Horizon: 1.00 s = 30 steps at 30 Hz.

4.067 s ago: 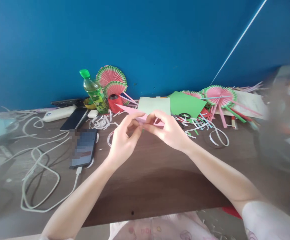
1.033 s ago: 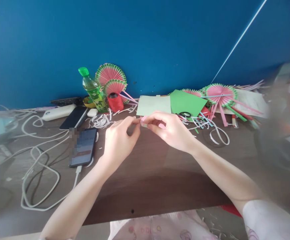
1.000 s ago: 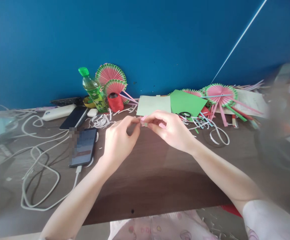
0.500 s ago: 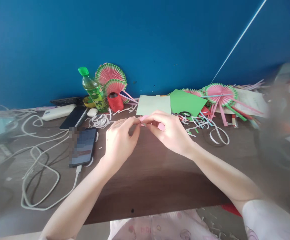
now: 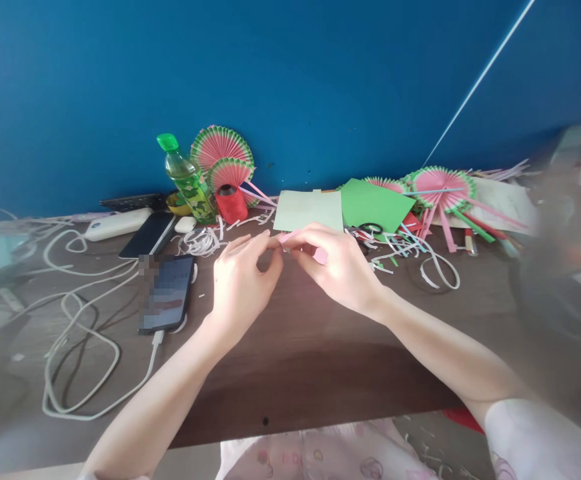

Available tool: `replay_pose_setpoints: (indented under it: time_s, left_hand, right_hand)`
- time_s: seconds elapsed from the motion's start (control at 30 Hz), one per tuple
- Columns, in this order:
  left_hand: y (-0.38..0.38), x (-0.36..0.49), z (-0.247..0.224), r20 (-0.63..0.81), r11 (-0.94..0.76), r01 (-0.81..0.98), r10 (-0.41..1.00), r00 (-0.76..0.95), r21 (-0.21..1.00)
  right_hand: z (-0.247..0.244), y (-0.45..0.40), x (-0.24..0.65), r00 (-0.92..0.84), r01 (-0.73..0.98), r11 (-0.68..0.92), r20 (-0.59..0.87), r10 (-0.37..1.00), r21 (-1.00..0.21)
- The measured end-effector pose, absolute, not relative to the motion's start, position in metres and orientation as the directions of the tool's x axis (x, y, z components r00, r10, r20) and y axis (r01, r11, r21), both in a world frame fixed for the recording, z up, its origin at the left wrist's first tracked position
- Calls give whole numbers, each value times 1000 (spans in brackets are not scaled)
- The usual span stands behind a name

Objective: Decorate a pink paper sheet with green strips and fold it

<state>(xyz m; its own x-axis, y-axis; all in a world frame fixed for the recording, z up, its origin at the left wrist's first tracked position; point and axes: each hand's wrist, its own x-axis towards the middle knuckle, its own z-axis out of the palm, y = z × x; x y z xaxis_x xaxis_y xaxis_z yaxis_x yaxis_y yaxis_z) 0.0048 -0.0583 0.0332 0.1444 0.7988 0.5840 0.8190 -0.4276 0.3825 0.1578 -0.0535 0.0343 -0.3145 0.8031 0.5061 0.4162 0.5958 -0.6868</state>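
Between my two hands is a small piece of pink paper (image 5: 320, 255), mostly hidden by the fingers. My left hand (image 5: 245, 273) pinches its left end between thumb and fingertips. My right hand (image 5: 337, 267) pinches it close by, the fingertips almost meeting the left ones. A bit of pink shows under the right palm. Just behind the hands lies a pale green sheet (image 5: 307, 209), with a bright green sheet (image 5: 375, 205) beside it to the right.
A green-capped bottle (image 5: 187, 180), a red spool (image 5: 231, 203) and pink-green paper fans (image 5: 223, 150) stand by the blue wall. More fans (image 5: 443, 189) and paper strips lie right. At left are a phone (image 5: 167, 293) with a white cable (image 5: 115, 347) and a dark tablet-like device (image 5: 147, 235).
Both hands stay in nearly the same place. The left fingers and thumb have shifted very slightly to the right, and the pink paper is still pinched.
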Motion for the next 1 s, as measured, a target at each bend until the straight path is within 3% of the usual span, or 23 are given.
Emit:
replay_pose_setpoints:
  time_s: [0.33,0.53,0.87,1.0]
  left_hand:
    - [-57,4,34,610,-459,825,771,184,331]
    - [-58,7,32,613,-452,807,776,147,380]
    - [-56,4,35,572,-453,773,807,144,445]
    - [-55,2,37,557,-462,794,807,193,395]
  right_hand:
    - [33,-54,157,-339,422,641,545,767,-641]
    - [29,-54,155,-339,415,687,599,725,-597]
    - [36,-52,159,-300,344,571,489,819,-745]
    - [36,-52,159,-297,346,557,475,828,-754]
